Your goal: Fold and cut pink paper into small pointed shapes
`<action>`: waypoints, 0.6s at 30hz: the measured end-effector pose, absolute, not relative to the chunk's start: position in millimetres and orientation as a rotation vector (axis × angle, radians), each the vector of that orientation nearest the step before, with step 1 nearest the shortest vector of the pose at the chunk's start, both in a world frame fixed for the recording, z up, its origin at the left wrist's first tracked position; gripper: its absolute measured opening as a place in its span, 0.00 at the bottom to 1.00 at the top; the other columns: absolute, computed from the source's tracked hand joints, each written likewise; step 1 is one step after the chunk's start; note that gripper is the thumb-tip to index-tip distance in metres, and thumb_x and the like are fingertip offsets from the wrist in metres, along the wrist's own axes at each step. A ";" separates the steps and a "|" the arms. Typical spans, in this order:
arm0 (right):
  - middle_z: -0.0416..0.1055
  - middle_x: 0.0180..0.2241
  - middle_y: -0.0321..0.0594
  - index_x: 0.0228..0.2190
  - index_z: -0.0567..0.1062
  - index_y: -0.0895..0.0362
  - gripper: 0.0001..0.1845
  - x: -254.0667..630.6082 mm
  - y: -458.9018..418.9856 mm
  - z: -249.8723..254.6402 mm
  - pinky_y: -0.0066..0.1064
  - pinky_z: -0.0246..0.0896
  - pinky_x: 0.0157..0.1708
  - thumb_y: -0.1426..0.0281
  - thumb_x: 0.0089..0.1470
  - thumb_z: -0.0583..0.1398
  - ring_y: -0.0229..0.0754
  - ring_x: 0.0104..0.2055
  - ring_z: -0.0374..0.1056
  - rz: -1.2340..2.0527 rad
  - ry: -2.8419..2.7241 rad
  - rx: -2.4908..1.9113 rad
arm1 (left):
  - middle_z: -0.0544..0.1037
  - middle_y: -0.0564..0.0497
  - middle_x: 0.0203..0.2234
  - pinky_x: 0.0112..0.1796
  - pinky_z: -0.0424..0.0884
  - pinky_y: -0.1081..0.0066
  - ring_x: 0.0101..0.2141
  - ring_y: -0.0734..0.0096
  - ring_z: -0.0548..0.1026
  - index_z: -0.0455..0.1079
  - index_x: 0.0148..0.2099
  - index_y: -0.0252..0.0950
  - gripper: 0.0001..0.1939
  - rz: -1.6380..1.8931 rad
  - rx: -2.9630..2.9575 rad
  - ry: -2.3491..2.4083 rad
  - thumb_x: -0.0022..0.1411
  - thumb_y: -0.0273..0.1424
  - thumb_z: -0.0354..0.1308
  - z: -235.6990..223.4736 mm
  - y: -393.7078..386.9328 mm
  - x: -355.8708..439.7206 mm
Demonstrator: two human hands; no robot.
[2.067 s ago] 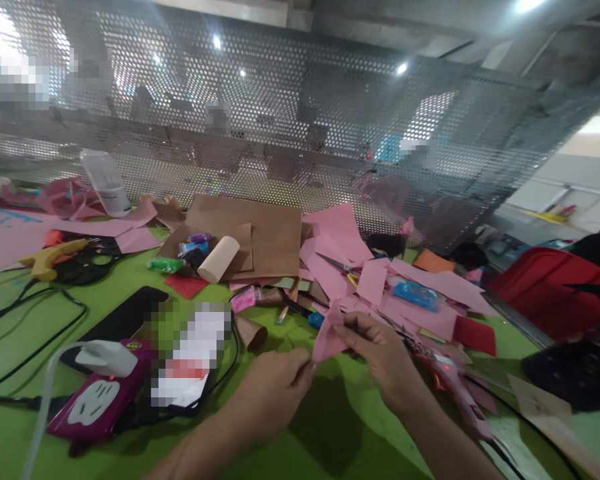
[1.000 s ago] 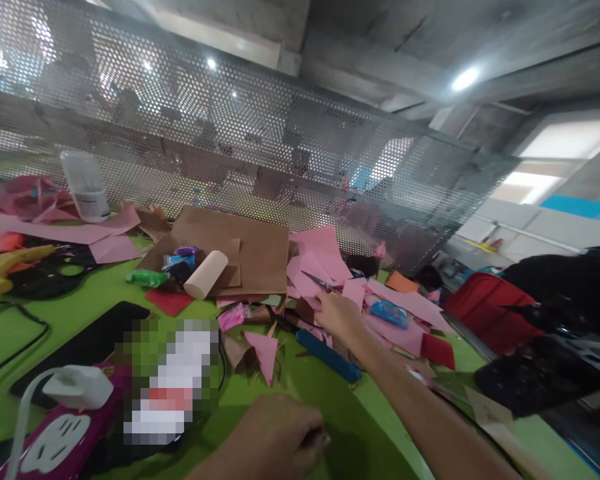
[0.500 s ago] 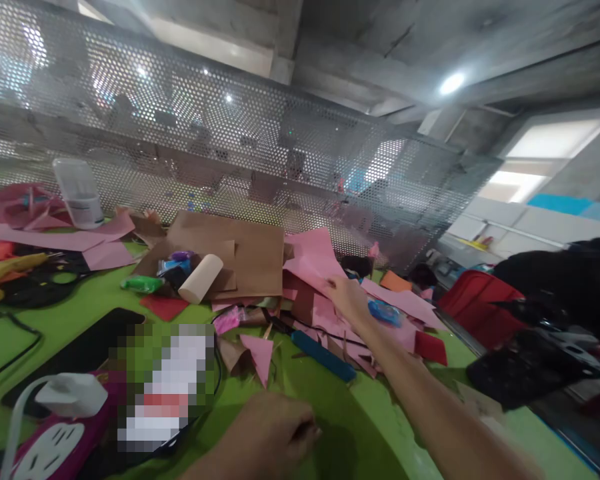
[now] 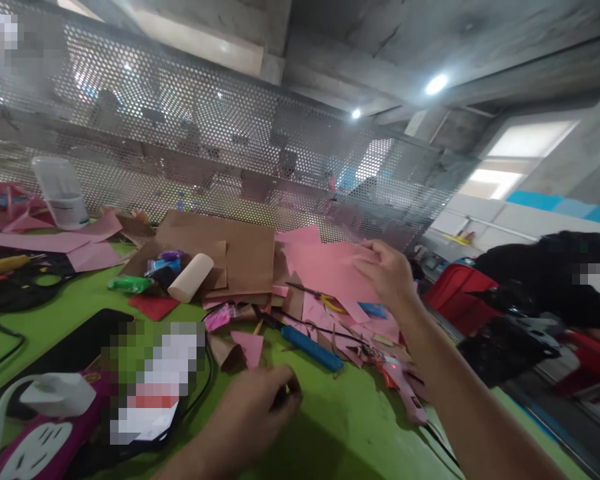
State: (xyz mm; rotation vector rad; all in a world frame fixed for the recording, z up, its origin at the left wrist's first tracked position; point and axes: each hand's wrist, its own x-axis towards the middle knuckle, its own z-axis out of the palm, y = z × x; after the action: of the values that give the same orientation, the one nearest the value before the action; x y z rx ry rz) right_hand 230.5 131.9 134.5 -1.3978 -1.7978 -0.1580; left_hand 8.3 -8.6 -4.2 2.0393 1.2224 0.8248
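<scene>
My right hand (image 4: 387, 272) is raised over the paper pile, its fingers closed on the edge of a large pink paper sheet (image 4: 330, 270), which it holds lifted off the heap. My left hand (image 4: 257, 407) rests low on the green table (image 4: 340, 433), fingers curled; what they hold, if anything, is hidden. A small pink paper triangle (image 4: 249, 347) lies just beyond the left hand, beside a brown paper cone (image 4: 223, 351). Scissors with yellow handles (image 4: 316, 297) show under the lifted sheet. A blue-handled tool (image 4: 313, 348) lies between the hands.
A pink glue gun (image 4: 405, 387) lies right of my forearm. Brown paper sheets (image 4: 230, 250), a cream roll (image 4: 190, 277), a green tube (image 4: 127, 285) and a plastic container (image 4: 60, 193) stand further back. A power strip (image 4: 40, 440), black cables and a perforated metal screen (image 4: 205, 133) bound the area.
The small pink triangle, held in both hands earlier, now lies on the table. My right hand reached into the pile and has lifted a large pink sheet up and rightward. The left hand stayed low.
</scene>
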 end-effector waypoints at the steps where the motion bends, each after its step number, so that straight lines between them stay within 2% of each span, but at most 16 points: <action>1: 0.76 0.32 0.36 0.36 0.77 0.57 0.15 230.5 113.8 137.5 0.30 0.61 0.35 0.65 0.46 0.59 0.45 0.35 0.70 -0.155 -1.812 -1.363 | 0.79 0.53 0.29 0.30 0.65 0.73 0.30 0.70 0.75 0.73 0.39 0.39 0.07 0.932 2.015 1.253 0.62 0.26 0.54 -1.0 -8.0 5.0; 5: 0.75 0.30 0.36 0.34 0.76 0.52 0.06 229.5 33.1 133.9 0.33 0.63 0.33 0.69 0.53 0.60 0.44 0.32 0.70 -0.163 -1.963 -1.130 | 0.76 0.48 0.40 0.39 0.72 0.65 0.39 0.65 0.75 0.69 0.49 0.39 0.12 1.588 1.928 1.426 0.64 0.25 0.54 17.1 -16.0 -12.0; 8: 0.77 0.32 0.39 0.34 0.76 0.49 0.07 229.4 -17.0 110.3 0.36 0.66 0.36 0.74 0.55 0.62 0.46 0.35 0.73 -0.036 -2.203 -0.883 | 0.72 0.45 0.47 0.49 0.69 0.58 0.50 0.59 0.70 0.65 0.55 0.39 0.19 2.037 1.940 1.571 0.62 0.24 0.57 23.9 -38.8 -18.7; 11: 0.77 0.34 0.40 0.39 0.76 0.49 0.12 229.5 -48.4 72.3 0.37 0.65 0.37 0.77 0.57 0.59 0.45 0.37 0.72 0.053 -2.335 -0.715 | 0.68 0.43 0.54 0.55 0.65 0.53 0.56 0.55 0.65 0.61 0.59 0.40 0.26 1.983 2.177 1.575 0.59 0.20 0.57 12.7 -73.1 -14.1; 13: 0.77 0.35 0.40 0.39 0.75 0.52 0.11 229.4 -61.0 46.6 0.37 0.64 0.37 0.78 0.58 0.58 0.44 0.37 0.71 0.177 -2.402 -0.676 | 0.65 0.43 0.57 0.55 0.64 0.52 0.59 0.52 0.63 0.63 0.58 0.42 0.27 1.854 2.315 1.606 0.57 0.19 0.57 -3.3 -97.1 -8.1; 16: 0.77 0.35 0.40 0.38 0.73 0.52 0.12 230.0 -72.7 19.0 0.37 0.62 0.38 0.81 0.58 0.55 0.43 0.37 0.71 0.326 -2.464 -0.701 | 0.66 0.49 0.56 0.58 0.59 0.56 0.57 0.58 0.64 0.68 0.54 0.46 0.28 1.765 2.419 1.725 0.54 0.18 0.59 -29.4 -126.1 -2.5; 18: 0.77 0.35 0.39 0.38 0.73 0.52 0.14 231.2 -77.8 9.5 0.36 0.62 0.39 0.81 0.59 0.53 0.42 0.38 0.71 0.385 -2.477 -0.713 | 0.70 0.50 0.56 0.61 0.54 0.56 0.56 0.60 0.66 0.67 0.57 0.47 0.27 1.540 2.512 1.706 0.56 0.22 0.58 -42.8 -138.0 -2.5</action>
State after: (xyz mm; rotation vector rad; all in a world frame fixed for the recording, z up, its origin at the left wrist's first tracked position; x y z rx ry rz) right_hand 231.2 -77.8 9.5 -0.7133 -2.4768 0.3848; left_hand -2.5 -138.0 -42.8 2.5121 1.7061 1.5400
